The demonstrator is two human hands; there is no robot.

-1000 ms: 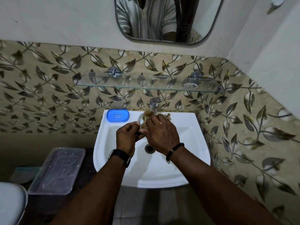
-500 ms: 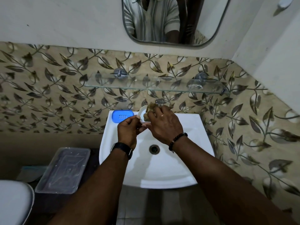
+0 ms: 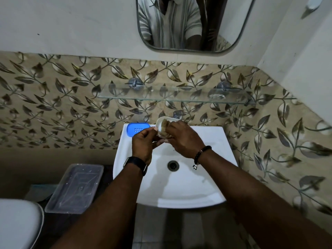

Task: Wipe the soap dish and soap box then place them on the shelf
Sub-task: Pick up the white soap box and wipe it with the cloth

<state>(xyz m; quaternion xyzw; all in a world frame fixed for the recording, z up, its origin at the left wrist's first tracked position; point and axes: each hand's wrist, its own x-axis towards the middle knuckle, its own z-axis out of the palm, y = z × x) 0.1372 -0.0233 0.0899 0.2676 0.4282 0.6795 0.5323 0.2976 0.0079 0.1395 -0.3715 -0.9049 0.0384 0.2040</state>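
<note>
Head view. The left hand is pinching the near rim of the white soap box and holding it tilted above the sink. Its grip is narrow, closed on that rim. The right hand is pressing a brownish cloth into the box's hollow, with its grip curled round the wad. From this angle it is not clear whether the white piece is a base or a lid.

The blue soap dish is lying on the sink rim just left of the left grip, not touching it. The glass shelf is sitting above and beyond both grips.

The box is looking like thin, stiff, light plastic and is probably slippery if wet. Take hold across the two long rims, thumb opposing fingers. No brand, label or writing is showing legibly.
</note>
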